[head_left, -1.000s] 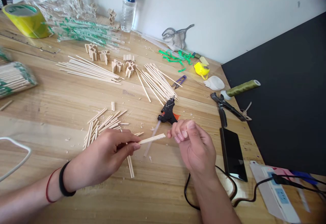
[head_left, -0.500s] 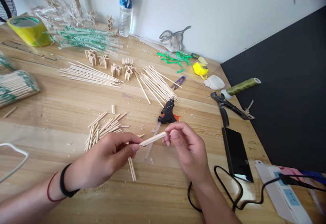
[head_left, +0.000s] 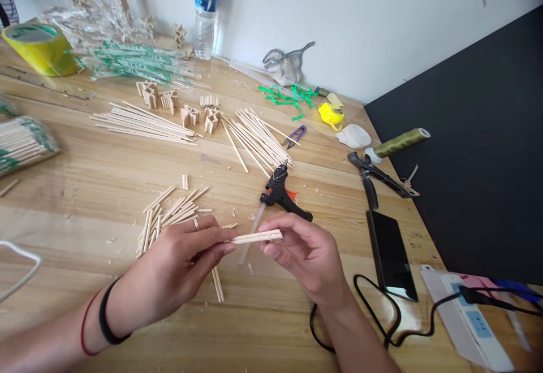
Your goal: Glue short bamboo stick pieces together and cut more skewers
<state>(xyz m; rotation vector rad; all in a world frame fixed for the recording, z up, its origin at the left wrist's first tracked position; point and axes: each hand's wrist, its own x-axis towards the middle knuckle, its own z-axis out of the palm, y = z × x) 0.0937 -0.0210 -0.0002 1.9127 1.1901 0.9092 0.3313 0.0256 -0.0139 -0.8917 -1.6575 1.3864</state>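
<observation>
Between my hands is a short bundle of wooden sticks (head_left: 254,238), lying side by side and held above the table. My left hand (head_left: 186,260) pinches its left end between thumb and fingers. Around the right end, the thumb and fingers of my right hand (head_left: 303,251) are closed. Just beyond my right hand a black hot glue gun (head_left: 278,186) lies on its side, a clear glue stick (head_left: 253,231) sticking out of its back. A pile of short cut sticks (head_left: 176,209) lies beyond my left hand, partly hidden by it.
Long sticks (head_left: 144,124) and several small glued stick pieces (head_left: 190,115) lie farther back. To the right are purple snips (head_left: 294,135), black pliers (head_left: 369,175), a phone (head_left: 392,254) and a power strip (head_left: 475,319) with a black cable. A water bottle (head_left: 205,17) stands by the wall.
My right hand has shifted left and a little down, its fingers now closed around the bundle's right end. The bundle has turned closer to level. The whole view has shifted slightly.
</observation>
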